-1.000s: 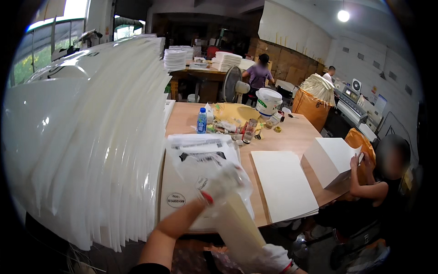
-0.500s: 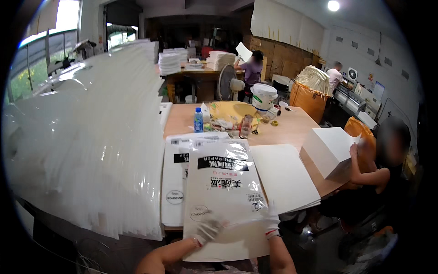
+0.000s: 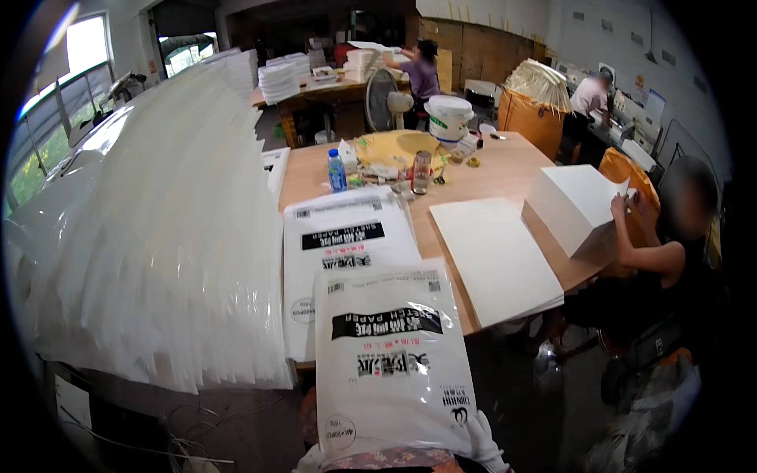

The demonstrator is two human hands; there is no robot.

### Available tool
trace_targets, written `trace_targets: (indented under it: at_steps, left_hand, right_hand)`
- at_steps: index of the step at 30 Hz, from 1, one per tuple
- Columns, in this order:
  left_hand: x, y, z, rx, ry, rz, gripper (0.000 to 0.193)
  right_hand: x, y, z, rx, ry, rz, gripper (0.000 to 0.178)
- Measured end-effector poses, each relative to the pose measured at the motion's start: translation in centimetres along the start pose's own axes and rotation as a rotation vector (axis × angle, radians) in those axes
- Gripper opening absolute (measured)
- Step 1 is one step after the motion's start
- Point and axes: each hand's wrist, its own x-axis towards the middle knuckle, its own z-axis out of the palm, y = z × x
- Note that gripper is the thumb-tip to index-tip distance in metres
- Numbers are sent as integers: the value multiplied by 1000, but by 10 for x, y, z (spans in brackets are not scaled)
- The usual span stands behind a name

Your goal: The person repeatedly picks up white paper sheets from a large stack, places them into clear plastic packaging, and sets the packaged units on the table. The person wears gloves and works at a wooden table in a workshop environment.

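Right at the near edge of the tan wooden table point(image 3: 505, 177), a flat white packet with black and red print in a shiny clear sleeve point(image 3: 394, 394) is being handled, its near end down by the dark floral cloth point(image 3: 394, 459) at the person's front. The hands are kept apart, one per side: the white-gloved left hand point(image 3: 311, 457) is mostly cut off at the packet's near left corner, and the white-gloved right hand point(image 3: 485, 445) is set against the lower right edge. Whether the fingers are clamped can't really be told, they're mostly hidden

Just beyond, another white printed packet point(image 3: 351, 217) is partly covered from view by the first one; can't tell if they're touching. To the right, a flat stack of off-white sheets point(image 3: 497, 256) is laid out, and farther right a tall white paper block point(image 3: 579, 209) is being handled by a seated co-worker point(image 3: 670, 260). The left side is pretty much filled by a huge heap of translucent plastic sleeves point(image 3: 158, 260)
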Motion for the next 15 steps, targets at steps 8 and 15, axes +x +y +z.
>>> trace_targets:
  at_steps: [8, 15]
  left_hand:
    - [30, 8, 15, -73, 252, 237, 17]
    - [74, 223, -49, -135, 91, 756, 12]
  right_hand:
    - [27, 4, -84, -937, 45, -614, 39]
    - [104, 16, -97, -324, 75, 8, 21]
